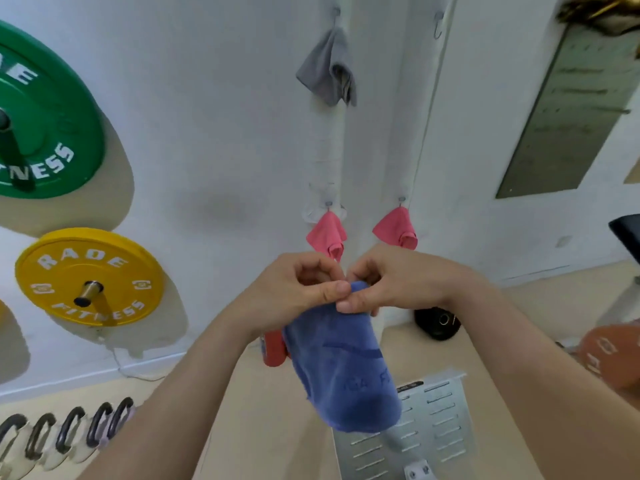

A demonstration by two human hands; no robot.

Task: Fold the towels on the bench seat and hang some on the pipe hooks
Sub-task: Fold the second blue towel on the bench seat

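Together, left hand (298, 292) and right hand (391, 285), pinch grip on the blue towel (343, 368) at its top edge, hook (438, 27) above.

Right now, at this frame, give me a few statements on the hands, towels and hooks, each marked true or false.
1. The left hand and right hand both pinch the top edge of the blue towel. True.
2. A grey towel hangs from an upper hook. True.
3. Three pink towels hang lower down. False: only two, the left pink towel and the right pink towel.
4. Every hook carries a towel. False: the upper right hook is bare.
5. The yellow plate is mounted above the green one. False: the yellow plate is below the green plate.
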